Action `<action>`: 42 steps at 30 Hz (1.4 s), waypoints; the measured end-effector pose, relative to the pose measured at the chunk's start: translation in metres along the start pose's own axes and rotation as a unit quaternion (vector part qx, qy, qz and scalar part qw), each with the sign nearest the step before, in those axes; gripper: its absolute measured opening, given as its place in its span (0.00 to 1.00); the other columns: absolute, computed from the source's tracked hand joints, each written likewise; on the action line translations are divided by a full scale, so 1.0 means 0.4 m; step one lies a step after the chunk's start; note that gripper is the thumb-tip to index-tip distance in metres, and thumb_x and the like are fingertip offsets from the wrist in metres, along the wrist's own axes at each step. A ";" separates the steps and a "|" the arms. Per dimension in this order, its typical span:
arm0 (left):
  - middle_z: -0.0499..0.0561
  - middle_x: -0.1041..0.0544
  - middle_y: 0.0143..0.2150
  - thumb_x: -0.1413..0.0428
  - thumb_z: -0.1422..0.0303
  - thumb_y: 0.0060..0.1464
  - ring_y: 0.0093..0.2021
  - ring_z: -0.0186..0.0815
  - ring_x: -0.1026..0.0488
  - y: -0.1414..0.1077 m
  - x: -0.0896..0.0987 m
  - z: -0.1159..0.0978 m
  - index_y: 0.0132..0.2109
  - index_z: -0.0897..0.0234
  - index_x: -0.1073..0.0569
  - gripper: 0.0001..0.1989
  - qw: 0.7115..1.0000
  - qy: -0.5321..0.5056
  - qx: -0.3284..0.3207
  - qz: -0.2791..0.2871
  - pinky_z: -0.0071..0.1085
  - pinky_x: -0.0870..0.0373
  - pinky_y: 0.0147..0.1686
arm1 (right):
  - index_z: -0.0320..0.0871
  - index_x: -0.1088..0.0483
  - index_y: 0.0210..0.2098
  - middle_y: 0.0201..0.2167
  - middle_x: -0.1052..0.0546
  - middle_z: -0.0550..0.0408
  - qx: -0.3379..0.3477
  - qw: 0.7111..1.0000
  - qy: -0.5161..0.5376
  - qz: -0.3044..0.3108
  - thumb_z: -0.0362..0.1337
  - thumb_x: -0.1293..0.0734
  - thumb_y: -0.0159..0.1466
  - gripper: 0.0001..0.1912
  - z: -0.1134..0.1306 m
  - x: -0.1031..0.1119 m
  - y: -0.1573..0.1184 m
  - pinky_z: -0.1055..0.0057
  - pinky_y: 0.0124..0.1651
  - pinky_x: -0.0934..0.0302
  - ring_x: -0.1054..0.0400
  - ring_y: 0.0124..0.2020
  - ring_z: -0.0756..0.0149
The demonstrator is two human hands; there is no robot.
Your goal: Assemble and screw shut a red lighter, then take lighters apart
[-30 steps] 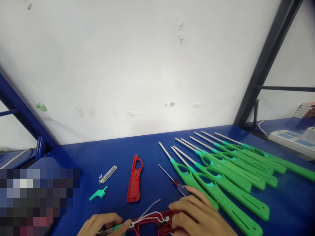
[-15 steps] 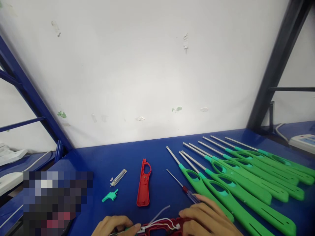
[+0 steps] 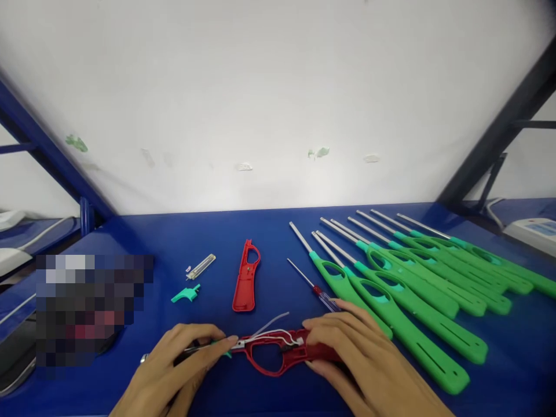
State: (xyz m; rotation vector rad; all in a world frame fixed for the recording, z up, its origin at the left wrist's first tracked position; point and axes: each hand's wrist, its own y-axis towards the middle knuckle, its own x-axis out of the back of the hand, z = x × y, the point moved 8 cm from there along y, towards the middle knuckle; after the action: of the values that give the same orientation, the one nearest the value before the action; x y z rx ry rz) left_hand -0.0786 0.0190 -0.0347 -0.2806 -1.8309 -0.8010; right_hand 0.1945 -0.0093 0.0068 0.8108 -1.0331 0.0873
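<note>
"Where is the open red housing (image 3: 292, 359)?"

"Nearer the person than the loose red half-shell (image 3: 245, 281), lying crosswise and reaching out to that shell's right."

"And the hands?"

"Both are closed. The left hand (image 3: 182, 362) grips a metal rod (image 3: 190, 350) at the housing's narrow end, with a bit of teal plastic (image 3: 227, 351) under the fingers. The right hand (image 3: 347, 353) clasps the wide end."

"What shows inside?"

"White wires (image 3: 275, 331) arch along the open side, and a clear tube (image 3: 273, 320) slants up, one end loose."

"Is the right hand touching the screwdriver (image 3: 321, 294)?"

"I can't tell. It lies right of the half-shell, tip pointing away from the person."

"And the rest?"

"Left of the half-shell are a teal trigger (image 3: 186, 293) and, slightly farther from the person, a slim clear reservoir (image 3: 202, 266). Well right of the half-shell, past the screwdriver, green long-nosed lighters (image 3: 417, 347) lie in a row on the blue surface (image 3: 152, 231)."
</note>
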 end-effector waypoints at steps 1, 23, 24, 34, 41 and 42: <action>0.47 0.20 0.59 0.49 0.65 0.76 0.55 0.35 0.19 0.002 0.000 -0.003 0.70 0.42 0.27 0.21 1.000 -0.004 0.003 0.003 0.25 0.19 0.52 | 0.51 0.28 0.53 0.48 0.16 0.67 -0.004 1.000 -0.003 -0.011 0.41 0.37 0.79 0.07 0.002 0.004 0.001 0.80 0.76 0.53 0.21 0.51 0.80; 0.46 0.20 0.55 0.50 0.63 0.78 0.50 0.35 0.21 0.028 0.033 -0.044 0.60 0.41 0.19 0.16 0.996 -0.071 0.037 -0.037 0.28 0.23 0.51 | 0.51 0.25 0.52 0.51 0.16 0.66 0.028 0.999 -0.041 0.005 0.43 0.39 0.80 0.12 0.018 -0.003 0.002 0.76 0.77 0.51 0.22 0.55 0.79; 0.46 0.20 0.55 0.50 0.64 0.78 0.51 0.35 0.21 0.028 0.033 -0.044 0.60 0.41 0.20 0.16 0.996 -0.072 0.032 -0.035 0.28 0.23 0.51 | 0.51 0.25 0.52 0.51 0.16 0.65 0.030 0.999 -0.039 0.008 0.43 0.39 0.80 0.12 0.017 -0.004 0.001 0.75 0.77 0.49 0.21 0.55 0.78; 0.45 0.21 0.56 0.50 0.69 0.77 0.52 0.34 0.22 0.028 0.033 -0.056 0.64 0.43 0.22 0.19 0.998 -0.054 0.015 -0.009 0.26 0.23 0.51 | 0.51 0.24 0.50 0.48 0.15 0.68 0.036 0.999 -0.023 -0.024 0.42 0.40 0.80 0.12 0.022 0.008 0.006 0.81 0.77 0.57 0.21 0.51 0.82; 0.45 0.21 0.56 0.50 0.67 0.78 0.52 0.34 0.22 0.025 0.028 -0.053 0.64 0.41 0.22 0.18 0.997 -0.068 0.033 -0.013 0.27 0.24 0.51 | 0.52 0.25 0.49 0.47 0.15 0.69 0.028 0.999 -0.010 -0.022 0.43 0.41 0.81 0.13 0.020 0.010 0.010 0.84 0.76 0.58 0.21 0.51 0.84; 0.45 0.21 0.56 0.50 0.67 0.78 0.52 0.33 0.22 0.026 0.028 -0.052 0.64 0.41 0.22 0.18 0.997 -0.072 0.033 -0.014 0.27 0.24 0.51 | 0.52 0.24 0.49 0.48 0.16 0.70 0.023 0.999 -0.010 -0.024 0.43 0.41 0.81 0.13 0.018 0.009 0.010 0.84 0.76 0.58 0.21 0.51 0.84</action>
State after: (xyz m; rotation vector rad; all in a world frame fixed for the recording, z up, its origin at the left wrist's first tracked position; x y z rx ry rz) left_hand -0.0621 0.0112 -0.0162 -0.2774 -1.9969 -0.7552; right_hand 0.1894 -0.0120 0.0136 0.8791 -1.0324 0.0631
